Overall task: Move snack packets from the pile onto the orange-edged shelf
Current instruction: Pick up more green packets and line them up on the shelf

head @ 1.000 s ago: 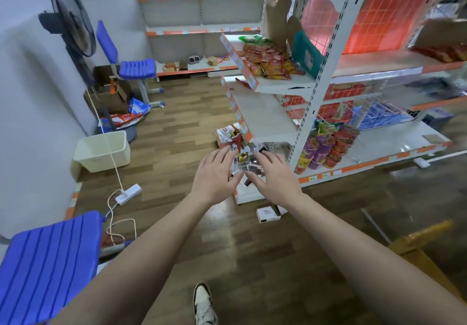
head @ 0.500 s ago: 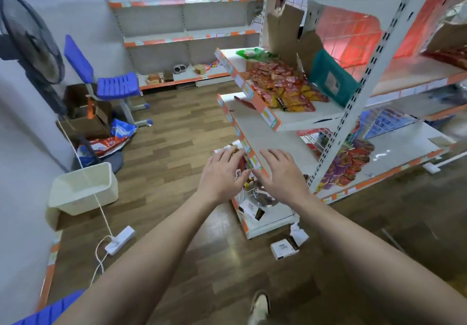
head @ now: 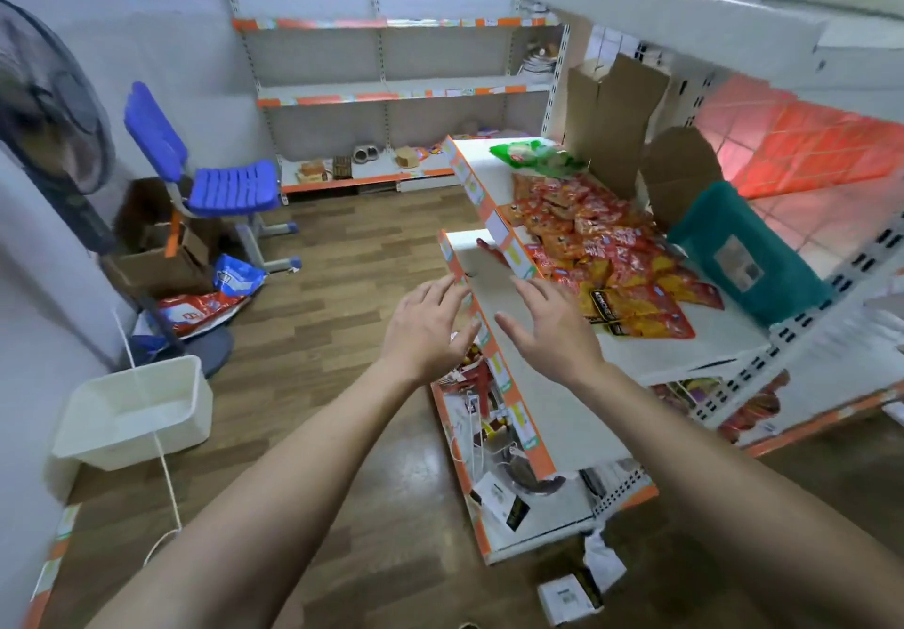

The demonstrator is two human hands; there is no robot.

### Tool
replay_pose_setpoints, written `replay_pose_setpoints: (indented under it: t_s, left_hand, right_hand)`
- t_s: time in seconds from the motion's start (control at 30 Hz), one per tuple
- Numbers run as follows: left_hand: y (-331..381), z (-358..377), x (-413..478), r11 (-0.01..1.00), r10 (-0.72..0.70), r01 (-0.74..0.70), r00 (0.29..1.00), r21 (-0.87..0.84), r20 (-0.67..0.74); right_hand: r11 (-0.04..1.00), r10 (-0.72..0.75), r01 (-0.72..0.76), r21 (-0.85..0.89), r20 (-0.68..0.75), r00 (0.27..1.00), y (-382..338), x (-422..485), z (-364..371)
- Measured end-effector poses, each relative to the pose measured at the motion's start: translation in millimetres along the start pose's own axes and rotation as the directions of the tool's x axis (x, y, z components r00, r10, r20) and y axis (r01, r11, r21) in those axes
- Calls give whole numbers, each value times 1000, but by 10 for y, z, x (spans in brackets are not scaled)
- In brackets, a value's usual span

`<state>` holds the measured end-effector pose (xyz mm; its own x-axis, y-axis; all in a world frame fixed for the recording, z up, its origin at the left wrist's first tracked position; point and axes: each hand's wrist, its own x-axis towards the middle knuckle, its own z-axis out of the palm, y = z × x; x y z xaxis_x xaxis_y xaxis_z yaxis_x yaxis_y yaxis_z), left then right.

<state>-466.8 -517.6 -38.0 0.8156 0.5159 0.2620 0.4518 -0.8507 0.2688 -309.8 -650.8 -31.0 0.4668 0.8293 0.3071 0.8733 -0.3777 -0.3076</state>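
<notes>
snack packets [head: 611,256] in pile; left hand [head: 425,330], right hand [head: 553,330] spread, empty, at orange-edged shelf [head: 494,278]; clutter [head: 496,496] beneath half hidden.

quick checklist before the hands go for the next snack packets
1. Left hand free: ok, fingers straight, holding nothing.
2. Right hand free: ok, open and holding nothing.
3. Snack packet pile reachable: ok, uncovered on the shelf above and to the right of the hands.
4. Room on the orange-edged shelf under the hands: ok, mostly bare white surface.
5. Teal bag apart from the pile: cannot tell, it sits right beside the packets.
6. Packets loose rather than stuck together: cannot tell.
</notes>
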Motion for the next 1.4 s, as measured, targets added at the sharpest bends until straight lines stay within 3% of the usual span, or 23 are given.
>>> replay_pose_setpoints:
  t_s: [0.23, 0.47, 0.77, 0.93, 1.1, 1.23, 1.4]
  left_hand:
    - [-534, 182, 873, 998, 64, -64, 998, 8, 20]
    - [-1336, 234, 1903, 980, 196, -197, 980, 19, 40]
    - [-2232, 268, 3254, 937, 342, -336, 938, -101, 55]
    - [-2294, 522, 3937, 887, 436, -445, 895, -119, -95]
    - [-2198, 722, 4612, 883, 423, -447, 890, -142, -170]
    - [-2028, 856, 5105, 875, 383, -375, 923, -305, -35]
    - [-1773, 1036, 5599, 842, 386, -315, 919, -438, 80]
  right_hand:
    - [999, 47, -47, 11, -6, 999, 189, 976, 246]
    - [983, 181, -182, 0, -120, 976, 128, 2052, 693]
    - [885, 459, -464, 35, -229, 858, 153, 3293, 1092]
    - [842, 531, -532, 88, -302, 792, 409, 3654, 1104]
    - [725, 677, -687, 59, -245, 694, 867, 4016, 1187]
    - [681, 715, -729, -68, -155, 682, 1072, 4268, 1095]
    - [671, 738, -741, -35, -68, 671, 1264, 4500, 1073]
